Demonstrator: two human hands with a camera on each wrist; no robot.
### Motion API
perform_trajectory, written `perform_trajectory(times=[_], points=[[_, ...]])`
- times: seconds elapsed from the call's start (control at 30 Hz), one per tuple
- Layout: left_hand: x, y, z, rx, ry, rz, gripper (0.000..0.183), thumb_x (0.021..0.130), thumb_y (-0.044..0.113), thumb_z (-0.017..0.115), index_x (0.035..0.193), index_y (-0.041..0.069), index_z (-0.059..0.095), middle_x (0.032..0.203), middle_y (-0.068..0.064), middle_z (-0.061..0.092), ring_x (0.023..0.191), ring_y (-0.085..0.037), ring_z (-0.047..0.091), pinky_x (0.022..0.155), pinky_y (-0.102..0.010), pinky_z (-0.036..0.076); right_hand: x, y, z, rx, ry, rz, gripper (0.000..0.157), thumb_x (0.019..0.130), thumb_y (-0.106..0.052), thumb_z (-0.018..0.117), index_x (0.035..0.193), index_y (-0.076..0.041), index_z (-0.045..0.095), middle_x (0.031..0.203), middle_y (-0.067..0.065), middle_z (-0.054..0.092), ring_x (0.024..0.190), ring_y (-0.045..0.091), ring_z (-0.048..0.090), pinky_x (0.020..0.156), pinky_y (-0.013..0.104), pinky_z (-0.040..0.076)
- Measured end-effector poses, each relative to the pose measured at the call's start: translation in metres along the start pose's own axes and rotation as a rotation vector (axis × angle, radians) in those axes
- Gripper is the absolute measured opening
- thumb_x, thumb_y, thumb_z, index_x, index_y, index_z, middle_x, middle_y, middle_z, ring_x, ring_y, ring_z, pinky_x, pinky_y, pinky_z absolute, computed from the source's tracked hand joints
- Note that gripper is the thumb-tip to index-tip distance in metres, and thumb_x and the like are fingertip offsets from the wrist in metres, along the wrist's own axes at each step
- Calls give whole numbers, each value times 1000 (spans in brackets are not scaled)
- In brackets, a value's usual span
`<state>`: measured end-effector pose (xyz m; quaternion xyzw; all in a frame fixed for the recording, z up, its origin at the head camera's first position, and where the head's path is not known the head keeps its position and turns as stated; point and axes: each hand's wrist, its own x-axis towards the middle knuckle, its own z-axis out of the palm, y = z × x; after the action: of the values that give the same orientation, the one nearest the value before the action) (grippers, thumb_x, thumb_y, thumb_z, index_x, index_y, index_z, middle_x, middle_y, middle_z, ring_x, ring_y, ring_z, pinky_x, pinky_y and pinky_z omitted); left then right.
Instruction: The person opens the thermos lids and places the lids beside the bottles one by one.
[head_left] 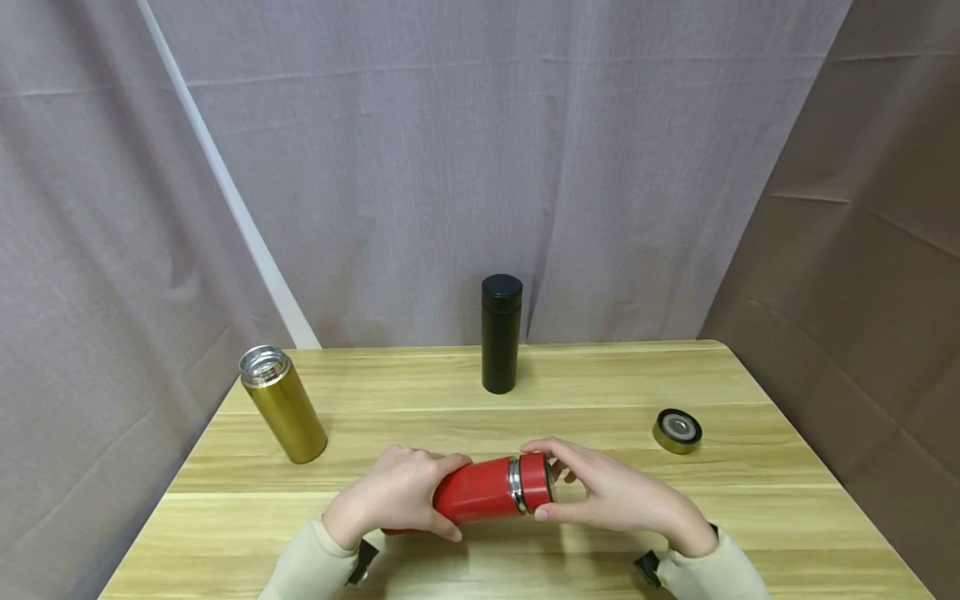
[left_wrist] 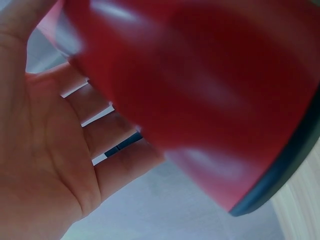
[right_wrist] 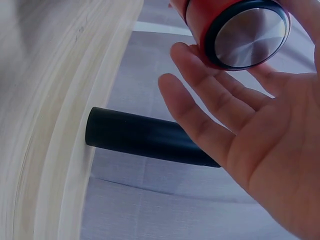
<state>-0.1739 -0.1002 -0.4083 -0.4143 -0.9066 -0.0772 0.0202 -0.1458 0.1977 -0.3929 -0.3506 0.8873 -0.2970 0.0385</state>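
My left hand [head_left: 401, 496] grips the body of a red vacuum flask [head_left: 480, 492], holding it on its side over the front of the table with the cap end to the right. My right hand [head_left: 618, 496] pinches the flask's red cap [head_left: 535, 481] between thumb and fingers. A silver band shows between cap and body. In the left wrist view, the hand's fingers wrap behind the red body [left_wrist: 200, 75], whose black base rim [left_wrist: 270, 185] faces the lower right. The right wrist view shows a brushed-metal disc [right_wrist: 252, 37] on the cap's end.
A gold flask [head_left: 288, 417] without its cap stands at the left of the wooden table [head_left: 600, 400]. Its gold cap [head_left: 677, 431] lies inside-up at the right. Upright at the back middle is a black flask [head_left: 501, 337], capped. Grey curtains [head_left: 420, 192] hang behind.
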Motion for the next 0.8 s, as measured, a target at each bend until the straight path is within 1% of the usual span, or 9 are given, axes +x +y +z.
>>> perform_trajectory(times=[0.17, 0.23, 0.33, 0.4, 0.47, 0.57, 0.63, 0.7, 0.8], points=[[0, 0, 0, -6, -8, -8, 75, 57, 65, 74, 120, 31, 54, 86, 18, 61, 68, -1, 52, 54, -27, 36, 0, 0, 0, 3, 8, -27, 66, 77, -43, 72, 134, -33, 39, 115, -17, 50, 96, 5, 52, 77, 33, 48], [0, 0, 0, -4, -9, -10, 75, 57, 66, 74, 120, 31, 54, 87, 18, 61, 69, -1, 53, 54, -27, 36, 0, 0, 0, -1, 10, -24, 67, 77, -43, 72, 134, -34, 38, 116, -17, 49, 97, 5, 52, 76, 33, 48], [0, 0, 1, 0, -6, -10, 75, 57, 67, 74, 120, 31, 53, 87, 18, 61, 70, -2, 53, 53, -27, 36, 0, 0, 0, 8, 2, -16, 66, 80, -45, 68, 136, -34, 36, 115, -14, 51, 96, 6, 53, 74, 31, 48], [0, 0, 1, 4, -3, -5, 76, 57, 67, 73, 121, 31, 53, 87, 18, 61, 69, -2, 53, 53, -27, 36, -1, 0, 0, 21, -13, 5, 62, 84, -48, 62, 138, -34, 34, 112, -11, 53, 93, 7, 54, 71, 29, 48], [1, 0, 0, 4, 0, 0, 77, 57, 67, 73, 121, 31, 53, 88, 18, 61, 69, -2, 54, 53, -27, 36, -1, 1, 0, 39, -30, 34, 57, 88, -48, 55, 139, -34, 33, 107, -10, 56, 88, 7, 55, 69, 27, 48], [1, 1, 0, 4, 2, 7, 77, 57, 67, 73, 122, 30, 53, 88, 18, 61, 68, -2, 53, 53, -26, 37, -1, 1, 0, 52, -46, 68, 52, 91, -48, 51, 138, -34, 35, 97, -10, 58, 80, 6, 56, 66, 25, 47], [1, 1, 0, 5, 1, 8, 77, 57, 67, 73, 122, 31, 53, 88, 18, 61, 68, -2, 53, 53, -26, 37, 0, 2, -1, 41, -42, 57, 50, 90, -48, 52, 135, -33, 38, 92, -12, 59, 78, 5, 56, 66, 26, 47], [1, 1, 1, 7, -1, 8, 78, 57, 67, 73, 123, 31, 53, 89, 18, 62, 69, -2, 53, 53, -27, 36, 0, 2, -1, 26, -34, 28, 52, 87, -49, 56, 133, -31, 41, 91, -15, 59, 79, 4, 57, 68, 27, 47], [1, 0, 1, 9, -3, 7, 78, 57, 66, 74, 124, 30, 53, 92, 17, 62, 72, -3, 55, 54, -28, 36, 0, 1, -2, 3, -17, -9, 55, 83, -51, 61, 131, -29, 44, 94, -18, 58, 83, 5, 57, 70, 30, 47]])
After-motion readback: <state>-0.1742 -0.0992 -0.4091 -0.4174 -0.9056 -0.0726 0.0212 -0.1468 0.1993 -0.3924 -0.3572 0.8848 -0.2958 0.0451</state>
